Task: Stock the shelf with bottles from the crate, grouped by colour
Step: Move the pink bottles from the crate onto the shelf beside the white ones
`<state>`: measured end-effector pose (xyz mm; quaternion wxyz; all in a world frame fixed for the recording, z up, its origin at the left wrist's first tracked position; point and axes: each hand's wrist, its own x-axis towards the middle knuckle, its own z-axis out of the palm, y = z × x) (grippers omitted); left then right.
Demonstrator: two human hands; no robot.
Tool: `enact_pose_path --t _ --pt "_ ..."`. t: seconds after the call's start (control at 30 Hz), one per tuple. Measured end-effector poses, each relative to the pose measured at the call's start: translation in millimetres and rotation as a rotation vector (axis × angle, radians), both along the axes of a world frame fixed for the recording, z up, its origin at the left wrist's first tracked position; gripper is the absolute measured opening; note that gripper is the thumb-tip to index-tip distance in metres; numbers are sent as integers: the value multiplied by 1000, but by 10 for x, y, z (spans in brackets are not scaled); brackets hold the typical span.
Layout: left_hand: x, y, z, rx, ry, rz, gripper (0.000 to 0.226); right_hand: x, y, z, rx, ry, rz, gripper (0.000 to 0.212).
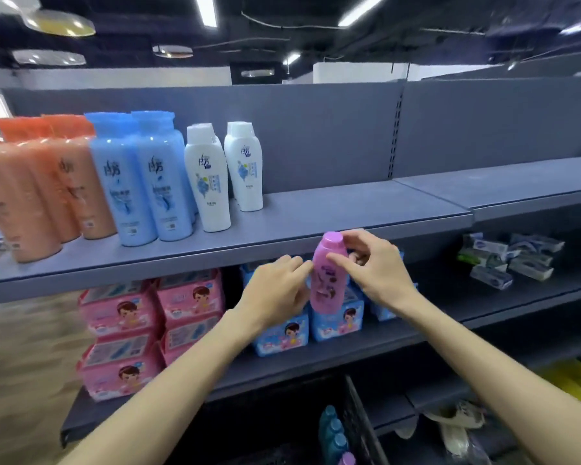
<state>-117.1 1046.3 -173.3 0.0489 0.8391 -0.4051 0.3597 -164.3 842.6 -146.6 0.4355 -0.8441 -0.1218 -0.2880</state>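
A pink bottle [327, 273] with a purple-pink cap is held upright in the air just below the front lip of the grey top shelf [316, 216]. My right hand [376, 266] grips its upper body with curled fingers. My left hand [275, 290] touches its left side with its fingertips. On the shelf stand orange bottles [44, 189] at the left, then blue bottles [141, 182], then two white bottles [225, 176]. A dark crate [359, 427] at the bottom holds several blue bottles [332, 434] and a purple cap.
The top shelf's right half is bare grey board. The shelf below carries pink packs [148, 317] and blue packs [316, 327]. Small boxes [507, 260] lie further right. A yellow item [571, 384] and a shoe [450, 427] sit low right.
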Motion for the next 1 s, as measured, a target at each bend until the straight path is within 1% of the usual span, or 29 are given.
enact_pose_path --t 0.1,0.2,0.27,0.4,0.53,0.6,0.7,0.83,0.93,1.0 --pt "133 -9 404 -28 -63 6 20 168 8 423 8 -75 6 31" --pt "242 -20 736 -50 -99 32 25 350 15 771 18 -145 -5 30" --pt "300 -11 887 -53 -105 43 21 469 13 936 26 -181 -21 29" --pt "411 -5 1027 -86 -101 62 18 664 8 1146 59 -204 -42 28" --pt "526 -3 991 -93 -80 84 18 799 24 1164 52 -218 -60 31" --pt "587 -4 939 -109 -50 93 17 861 35 1105 45 -189 -62 34" --pt "676 -5 874 -125 8 124 16 941 62 929 -6 -86 -17 36" --pt "827 5 807 -130 54 161 19 1008 3 687 3 1 18 41" --pt "928 -6 781 -132 99 178 19 1071 -59 577 -126 120 33 48" --pt "1005 -25 778 -176 131 187 17 1138 -71 525 -173 182 32 49"
